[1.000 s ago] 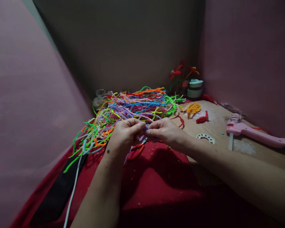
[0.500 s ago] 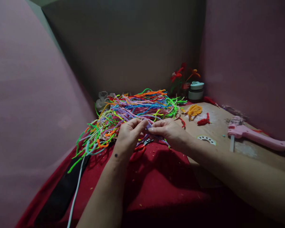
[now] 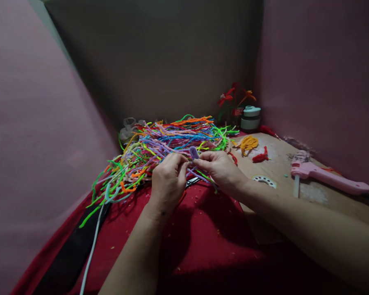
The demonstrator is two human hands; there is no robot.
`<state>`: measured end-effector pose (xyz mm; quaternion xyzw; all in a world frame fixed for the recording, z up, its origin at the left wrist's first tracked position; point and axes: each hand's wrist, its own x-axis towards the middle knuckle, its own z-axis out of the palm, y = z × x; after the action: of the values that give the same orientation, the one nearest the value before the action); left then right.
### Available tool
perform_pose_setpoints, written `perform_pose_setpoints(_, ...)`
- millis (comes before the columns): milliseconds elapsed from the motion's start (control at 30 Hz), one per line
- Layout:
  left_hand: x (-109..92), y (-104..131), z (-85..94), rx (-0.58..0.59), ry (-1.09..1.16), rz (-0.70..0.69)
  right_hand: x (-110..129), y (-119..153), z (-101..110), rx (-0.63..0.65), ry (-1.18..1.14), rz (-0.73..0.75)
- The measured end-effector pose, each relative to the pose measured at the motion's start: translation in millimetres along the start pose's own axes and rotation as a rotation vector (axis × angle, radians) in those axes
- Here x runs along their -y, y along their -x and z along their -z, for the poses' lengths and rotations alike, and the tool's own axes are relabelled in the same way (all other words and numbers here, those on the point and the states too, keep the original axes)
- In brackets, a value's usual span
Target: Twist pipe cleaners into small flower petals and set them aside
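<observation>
A purple pipe cleaner (image 3: 194, 153), bent into a narrow petal-like loop, stands up between my hands. My right hand (image 3: 223, 168) pinches it near its lower end with thumb and forefinger. My left hand (image 3: 169, 177) is closed at the same spot, its fingertips pressed together on the base of the pipe cleaner; the exact grip is partly hidden. Behind both hands lies a big heap of many-coloured pipe cleaners (image 3: 178, 137). Under my hands, partly covered by the left one, are pliers or cutters (image 3: 192, 181) with red handles.
A pink glue gun (image 3: 329, 177) rests on a brown board (image 3: 276, 153) at right, near orange (image 3: 249, 144) and red (image 3: 260, 155) pipe-cleaner pieces. Red flowers (image 3: 229, 96) and a pale green-lidded jar (image 3: 250, 118) stand behind. A white cable (image 3: 94, 250) crosses the red cloth (image 3: 203, 241).
The purple loop now stands upright and shows more clearly above my fingertips. My left hand has turned, its knuckles rolling upward and covering more of the cutters. The view has shifted slightly.
</observation>
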<state>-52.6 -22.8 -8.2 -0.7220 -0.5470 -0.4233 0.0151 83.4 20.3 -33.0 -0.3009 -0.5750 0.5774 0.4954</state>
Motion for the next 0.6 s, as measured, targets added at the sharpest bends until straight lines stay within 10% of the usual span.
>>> perform_pose_setpoints(267, 9, -5, 1.6, -0.074, 0.852, 0.601, 5, -2, -5, -0.056, -0.473, -0.144)
perform_pose_setpoints(600, -2, 2, -24.9, 0.333, 1.200, 0.642, -3, -2, -6, -0.039, -0.479, -0.123)
